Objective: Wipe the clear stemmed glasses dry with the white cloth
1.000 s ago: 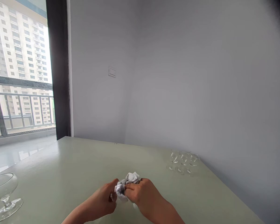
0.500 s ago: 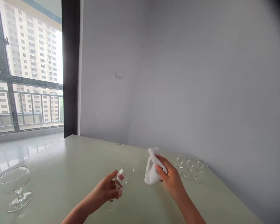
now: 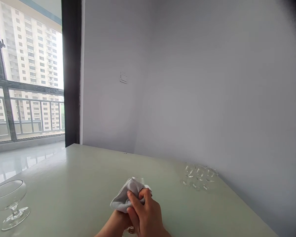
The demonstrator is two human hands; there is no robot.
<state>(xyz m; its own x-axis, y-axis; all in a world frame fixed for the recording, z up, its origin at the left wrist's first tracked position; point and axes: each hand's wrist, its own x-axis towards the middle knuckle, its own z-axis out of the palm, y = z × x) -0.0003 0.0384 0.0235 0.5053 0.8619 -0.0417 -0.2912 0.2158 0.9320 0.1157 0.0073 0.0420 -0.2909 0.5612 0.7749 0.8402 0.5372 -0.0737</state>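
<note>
A pale grey-white cloth (image 3: 123, 197) is bunched over a small clear stemmed glass (image 3: 138, 180). Only part of its rim shows above the cloth, and a bit of glass shows below the hands. My right hand (image 3: 149, 210) presses the cloth against the glass, its fingers bent round it. My left hand (image 3: 117, 221) is under the cloth on the left, holding the glass; its fingers are mostly covered. Both hands meet low in the middle of the view, above the table.
A larger stemmed glass (image 3: 13, 205) stands upright at the left of the pale green table (image 3: 84, 184). Several small stemmed glasses (image 3: 199, 174) stand together at the right rear, near the grey wall (image 3: 212, 98). A window (image 3: 29, 72) is at the left.
My right hand has brought the cloth left and down onto the glass, which was bare in my left hand. The view has shifted slightly to the right.
</note>
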